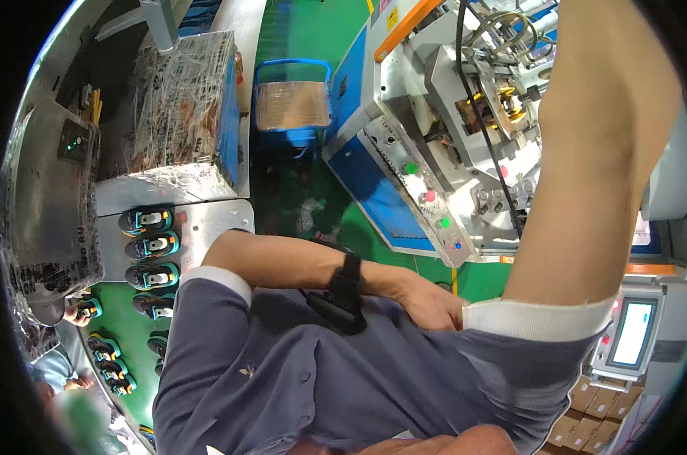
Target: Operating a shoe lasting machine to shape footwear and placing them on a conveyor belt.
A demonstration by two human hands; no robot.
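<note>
My left forearm crosses in front of my grey shirt (268, 371), with a black strap and device (345, 296) at the wrist. My left hand (431, 305) rests against the shirt beside my right sleeve (541, 318). Its fingers are tucked out of sight there, so whether they hold anything is hidden. My right arm (586, 167) stretches up past the upper edge at the right, and the hand on it lies outside the picture. Nearest to that arm is a machine (472, 114) with metal parts, hoses and a panel of green and red buttons (427, 196).
At the left, several black shoes with blue-edged soles (152, 246) sit beside a plastic-wrapped machine box (184, 106). A blue-framed chair (294, 106) stands on the green floor. A co-worker's hand (74, 312) is by a shoe. A screen (633, 334) and cartons (594, 402) are lower right.
</note>
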